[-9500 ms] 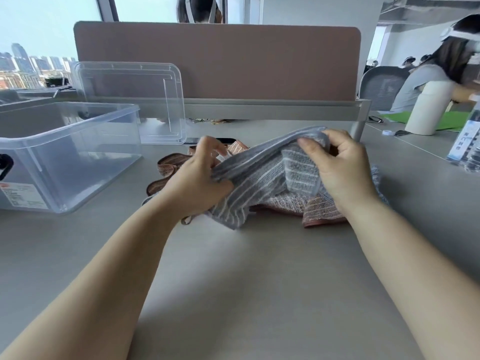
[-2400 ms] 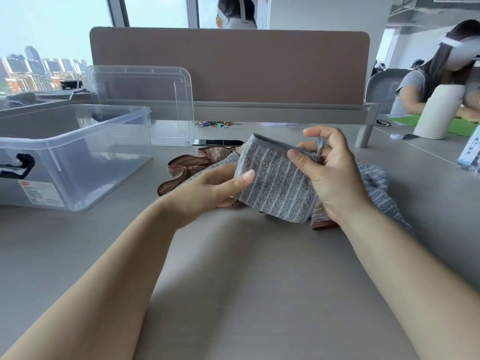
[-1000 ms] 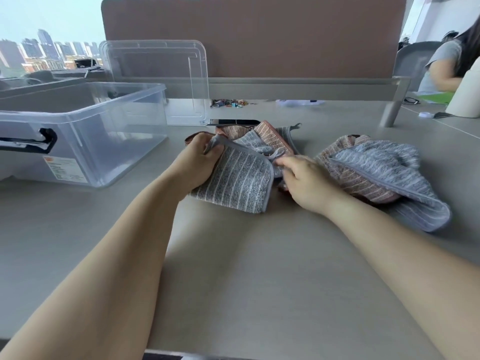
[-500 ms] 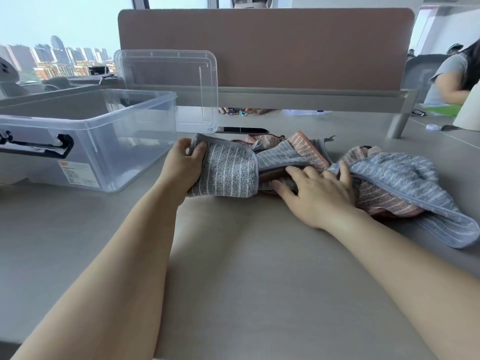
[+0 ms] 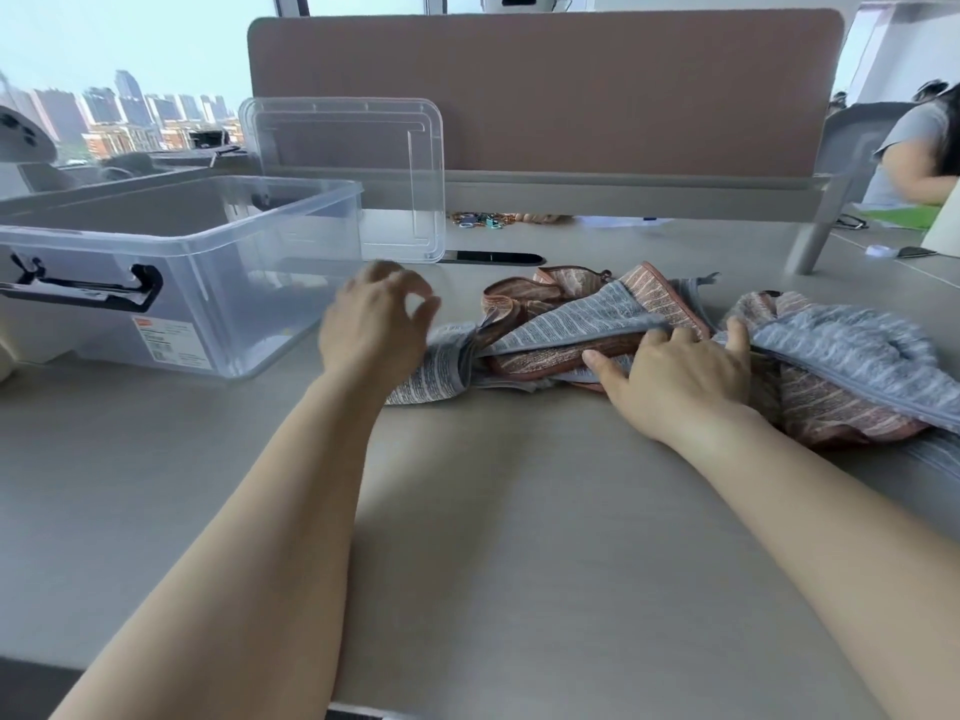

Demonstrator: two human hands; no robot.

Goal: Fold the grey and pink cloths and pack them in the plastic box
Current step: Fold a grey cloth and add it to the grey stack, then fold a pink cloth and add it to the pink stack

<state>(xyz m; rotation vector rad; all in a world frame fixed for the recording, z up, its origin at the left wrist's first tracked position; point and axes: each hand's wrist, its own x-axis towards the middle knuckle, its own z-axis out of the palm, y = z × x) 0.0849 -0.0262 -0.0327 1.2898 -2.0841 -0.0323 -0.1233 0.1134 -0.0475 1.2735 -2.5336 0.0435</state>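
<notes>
A folded grey striped cloth (image 5: 434,374) lies on the table just right of the clear plastic box (image 5: 291,298). My left hand (image 5: 371,324) hovers over its left part, fingers loosely curled and holding nothing. A crumpled pile of grey and pink cloths (image 5: 582,317) sits behind it. My right hand (image 5: 675,371) rests flat on the pile's near edge, fingers spread. Another grey and pink cloth bundle (image 5: 841,366) lies at the right.
The box's clear lid (image 5: 353,163) leans against the brown desk divider (image 5: 545,90) behind the box. Small trinkets (image 5: 483,219) lie under the divider. A person sits at the far right (image 5: 924,148). Bare tabletop (image 5: 519,537) stretches towards me.
My left hand has let go of the folded grey cloth and lifted off it. The cloth now lies on the table. My right hand stays pressed on the pile.
</notes>
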